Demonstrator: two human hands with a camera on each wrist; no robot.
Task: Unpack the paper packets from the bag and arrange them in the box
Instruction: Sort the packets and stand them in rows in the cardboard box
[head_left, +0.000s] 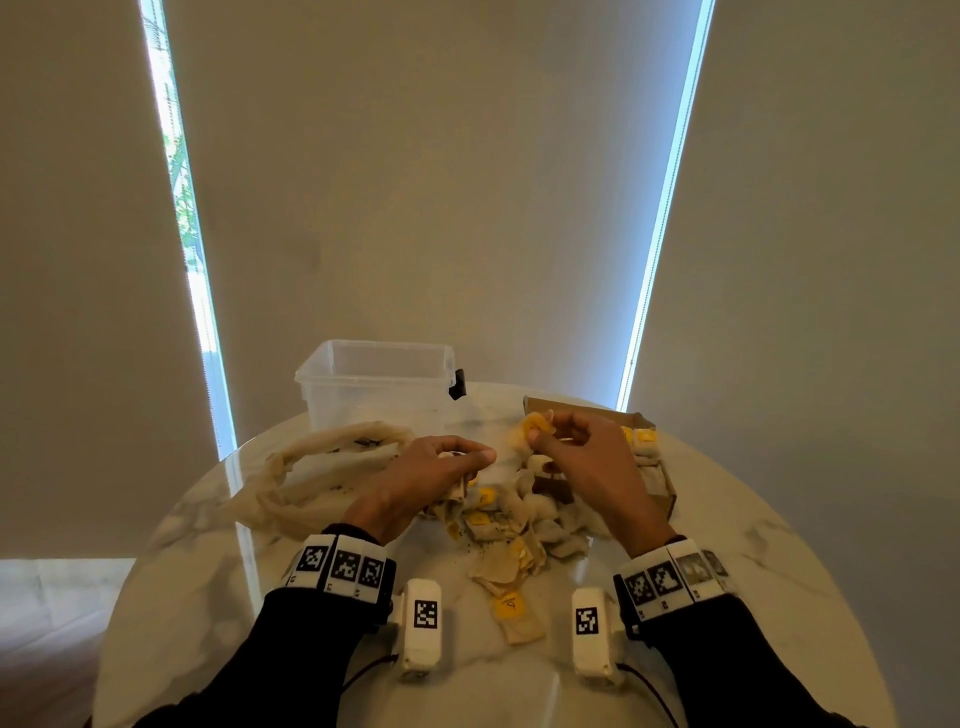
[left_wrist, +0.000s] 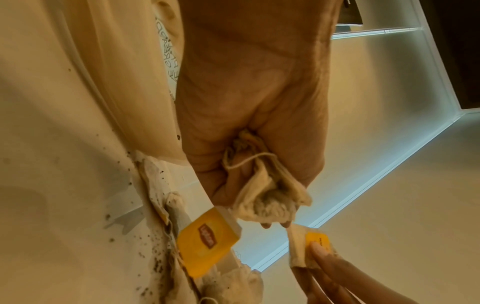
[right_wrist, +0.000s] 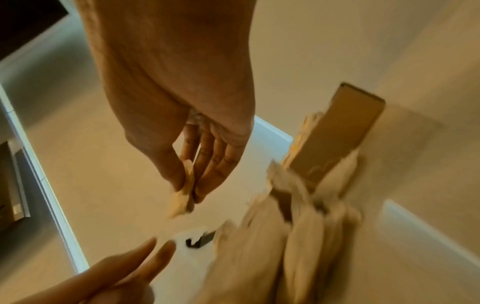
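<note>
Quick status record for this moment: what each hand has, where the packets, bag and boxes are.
left hand: grips a crumpled packet
right hand: pinches a yellow-tagged packet
loose packets: heaped on the table between the hands
cloth bag: lying slack, left of the pile
cardboard box: right, some packets inside
clear plastic tub: behind the bag
spilled dark specks: on the table

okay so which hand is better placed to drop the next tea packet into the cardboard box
Right. The right hand already pinches a packet and hangs beside the cardboard box. The left hand grips a crumpled packet nearer the cloth bag, farther from the box.
</note>
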